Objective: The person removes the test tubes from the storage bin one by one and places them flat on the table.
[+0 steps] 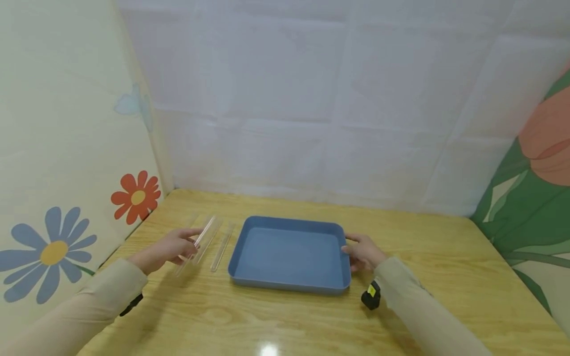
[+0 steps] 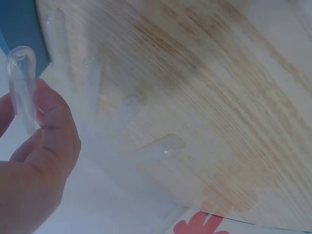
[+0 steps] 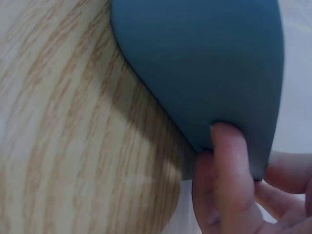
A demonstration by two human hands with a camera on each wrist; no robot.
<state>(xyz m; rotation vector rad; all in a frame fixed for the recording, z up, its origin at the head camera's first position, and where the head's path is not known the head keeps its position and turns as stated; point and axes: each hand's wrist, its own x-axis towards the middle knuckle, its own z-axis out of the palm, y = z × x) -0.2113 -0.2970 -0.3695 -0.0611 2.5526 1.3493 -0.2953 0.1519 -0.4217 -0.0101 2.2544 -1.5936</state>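
My left hand [image 1: 175, 244] pinches a clear test tube [image 2: 22, 83] between thumb and fingers, raised above the table left of the blue tray [image 1: 289, 287]. Below and beside that hand, several more clear test tubes [image 1: 221, 249] lie on the wood; their rounded ends show in the left wrist view. With my right hand [image 1: 362, 252] I grip the tray's right side, thumb over the rim and fingers against the outer wall [image 3: 209, 63]. The tray stands flat, and its floor shows bare in the head view.
A wood-grain table [image 1: 285, 321] carries everything. White cloth [image 1: 285, 99] hangs behind it. Flowered panels stand on the left [image 1: 53, 148] and right [image 1: 543, 198]. A black strap device [image 1: 371, 295] sits at my right wrist.
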